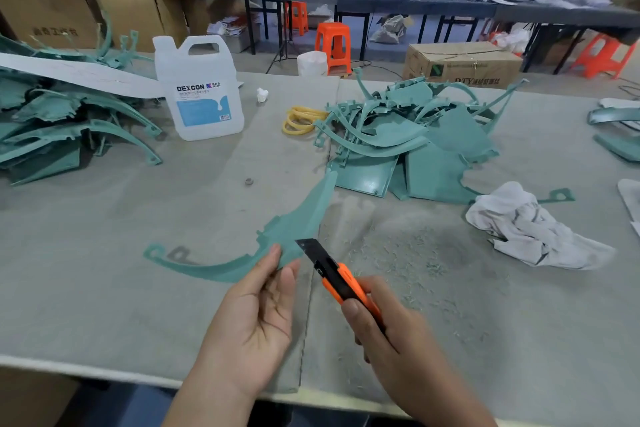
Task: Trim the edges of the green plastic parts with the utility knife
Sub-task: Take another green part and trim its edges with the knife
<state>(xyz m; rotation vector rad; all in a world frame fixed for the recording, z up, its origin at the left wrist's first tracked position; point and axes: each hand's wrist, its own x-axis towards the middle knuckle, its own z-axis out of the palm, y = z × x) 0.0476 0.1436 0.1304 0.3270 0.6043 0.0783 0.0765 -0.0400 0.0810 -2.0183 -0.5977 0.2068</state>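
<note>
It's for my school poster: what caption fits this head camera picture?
Left hand holds a green plastic part while the right hand holds an orange knife at its edge.

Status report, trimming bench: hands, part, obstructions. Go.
Left hand pinches green part. Right hand grips utility knife, blade at part's edge. Nothing blocking the cut; white rag lies apart, to the right.

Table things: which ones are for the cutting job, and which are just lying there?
For the job: green part, held by the left hand; utility knife, gripped by the right hand; right pile of green parts; left pile of green parts.
Just lying about: white jug, yellow bands, white rag, paper ball.
</note>
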